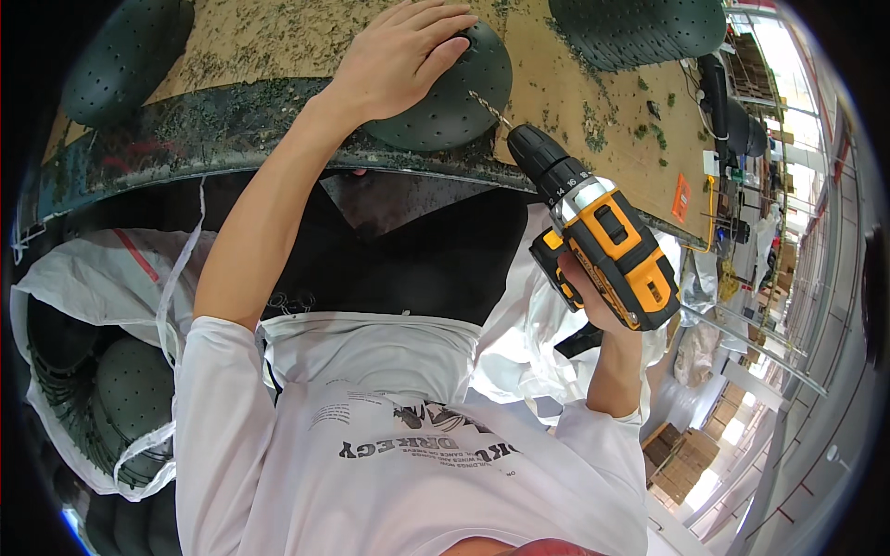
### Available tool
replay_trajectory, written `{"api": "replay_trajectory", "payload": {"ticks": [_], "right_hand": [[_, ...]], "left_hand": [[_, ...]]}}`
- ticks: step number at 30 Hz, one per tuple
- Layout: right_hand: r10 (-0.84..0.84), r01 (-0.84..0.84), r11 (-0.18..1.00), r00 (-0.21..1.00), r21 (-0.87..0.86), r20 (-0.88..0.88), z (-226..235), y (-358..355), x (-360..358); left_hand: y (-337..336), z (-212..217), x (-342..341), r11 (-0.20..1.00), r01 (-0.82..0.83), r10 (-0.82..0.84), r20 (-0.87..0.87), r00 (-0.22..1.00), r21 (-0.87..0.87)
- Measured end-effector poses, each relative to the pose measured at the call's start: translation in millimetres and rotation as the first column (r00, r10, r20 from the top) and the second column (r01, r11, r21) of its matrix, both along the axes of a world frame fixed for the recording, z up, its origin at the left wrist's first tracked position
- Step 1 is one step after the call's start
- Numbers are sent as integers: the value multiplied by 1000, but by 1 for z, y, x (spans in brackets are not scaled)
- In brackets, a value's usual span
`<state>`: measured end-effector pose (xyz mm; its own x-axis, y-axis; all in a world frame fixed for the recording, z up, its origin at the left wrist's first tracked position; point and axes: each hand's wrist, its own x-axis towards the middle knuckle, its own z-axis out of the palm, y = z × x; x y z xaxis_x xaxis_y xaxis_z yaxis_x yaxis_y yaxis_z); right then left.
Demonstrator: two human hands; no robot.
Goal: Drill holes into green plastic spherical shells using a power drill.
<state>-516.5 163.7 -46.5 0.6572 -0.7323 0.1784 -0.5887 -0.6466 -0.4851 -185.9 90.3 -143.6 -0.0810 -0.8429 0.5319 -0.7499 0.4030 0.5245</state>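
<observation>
A dark green dome-shaped shell [445, 116] dotted with small holes lies on the worktable near its front edge. My left hand [399, 57] rests flat across the top of it, fingers stretched out. In my right hand [593, 295] is a yellow and black cordless drill [607, 236], gripped by its handle and pointing up and to the left. Its twist drill bit [489, 109] reaches over the right side of the shell. Whether the tip touches the surface, I cannot tell.
Stacked dark shells [640, 32] stand at the back right, and more shells [130, 60] at the far left. Green shavings [593, 130] litter the brown tabletop [547, 79]. An orange label [681, 196] lies at its right. A white sack [102, 269] holding shells sits left of me.
</observation>
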Motion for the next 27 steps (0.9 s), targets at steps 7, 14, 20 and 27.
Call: {"api": "replay_trajectory", "payload": {"ticks": [7,14,20,27], "right_hand": [[-72,57,981,995,187,75,5,-2,5],[-88,90,991,996,99,-32,12,-2,5],[42,-41,999,965,10,-261,44,-23,12],[237,-260,966,888,-6,-393,86,-47,30]], "left_hand": [[-2,-8,2,999,-13,13,6,1000,-35],[-1,-9,2,999,-14,13,-16,1000,-48],[-3,-13,-2,999,-32,31,-15,999,-40],[-2,-14,0,993,-82,84,26,996,-81]]}}
